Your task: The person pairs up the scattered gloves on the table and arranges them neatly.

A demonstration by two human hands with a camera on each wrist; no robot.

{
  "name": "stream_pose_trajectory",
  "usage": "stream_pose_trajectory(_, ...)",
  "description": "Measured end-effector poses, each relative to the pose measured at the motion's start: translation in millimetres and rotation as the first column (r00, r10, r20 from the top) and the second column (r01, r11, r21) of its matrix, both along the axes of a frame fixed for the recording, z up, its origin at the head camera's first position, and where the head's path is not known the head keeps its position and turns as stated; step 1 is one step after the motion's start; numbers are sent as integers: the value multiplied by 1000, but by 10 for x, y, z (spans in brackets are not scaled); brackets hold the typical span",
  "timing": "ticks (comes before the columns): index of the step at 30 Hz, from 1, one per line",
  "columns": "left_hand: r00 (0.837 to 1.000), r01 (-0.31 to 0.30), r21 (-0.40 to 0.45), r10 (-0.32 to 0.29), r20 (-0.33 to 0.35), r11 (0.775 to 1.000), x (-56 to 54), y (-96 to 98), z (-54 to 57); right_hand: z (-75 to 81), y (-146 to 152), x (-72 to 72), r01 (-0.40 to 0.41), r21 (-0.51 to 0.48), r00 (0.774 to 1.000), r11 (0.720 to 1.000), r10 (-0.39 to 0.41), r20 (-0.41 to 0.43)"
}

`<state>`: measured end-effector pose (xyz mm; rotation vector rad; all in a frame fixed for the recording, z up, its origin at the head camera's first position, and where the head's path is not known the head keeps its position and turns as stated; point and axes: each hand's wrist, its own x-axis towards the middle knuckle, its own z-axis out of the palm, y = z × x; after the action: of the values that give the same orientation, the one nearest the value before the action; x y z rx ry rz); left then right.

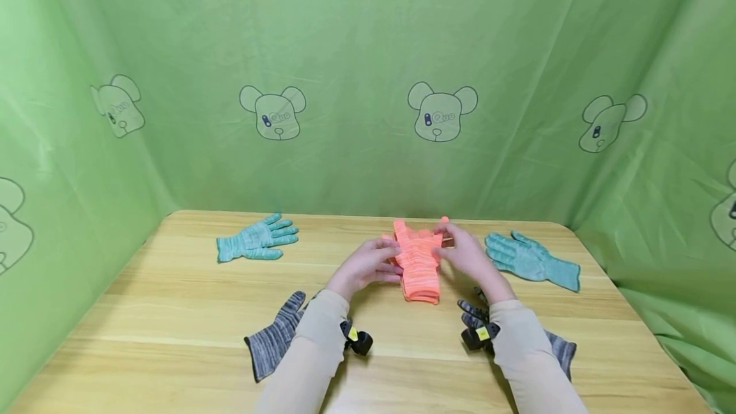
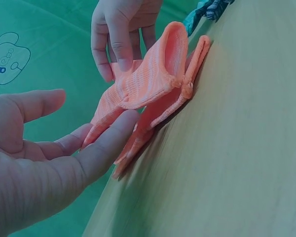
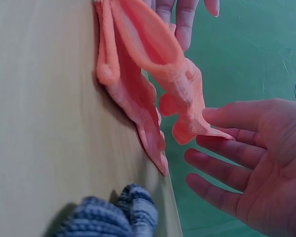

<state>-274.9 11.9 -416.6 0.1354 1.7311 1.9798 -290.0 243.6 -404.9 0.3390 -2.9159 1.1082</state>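
Head view: the orange gloves (image 1: 421,271) lie stacked right of centre on the table (image 1: 190,312), fingers toward 12. Left hand (image 1: 368,265) pinches them around 9 o'clock, right hand (image 1: 468,255) around 2. One teal glove (image 1: 257,240) sits at 9, another teal glove (image 1: 531,259) at 3. A grey glove (image 1: 273,340) at 8 and second grey glove (image 1: 563,351) at 4 are partly under the forearms, so could snag.

Left wrist view: cuffs gape toward 1; looks like light, floppy, non-slip knit, hardly fragile.

Right wrist view: thumb and finger pinch an edge; I'd grip both side edges. Grey fingertips poke in around 7.
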Motion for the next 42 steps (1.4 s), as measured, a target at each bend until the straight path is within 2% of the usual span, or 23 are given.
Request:
stream_pose_trajectory(12,1000,0,-14,0,5,1000,6,18,-25,-22,-5,27,0,-2,1000,1000,0,13)
stream_pose_trajectory(19,1000,2,-27,-1,25,1000,1,31,-48,-65,20,14,-49,34,997,998,47,59)
stream_pose_trajectory(23,999,3,-42,-1,35,999,3,27,-53,-96,31,5,-49,56,995,997,44,91)
stream_pose_trajectory(34,1000,3,-53,-2,25,999,11,-7,-6,-72,25,3,-18,70,993,997,10,118)
stream_pose_trajectory(42,1000,7,-71,-5,31,997,18,-18,-2,-91,27,-6,-53,109,990,993,38,138)
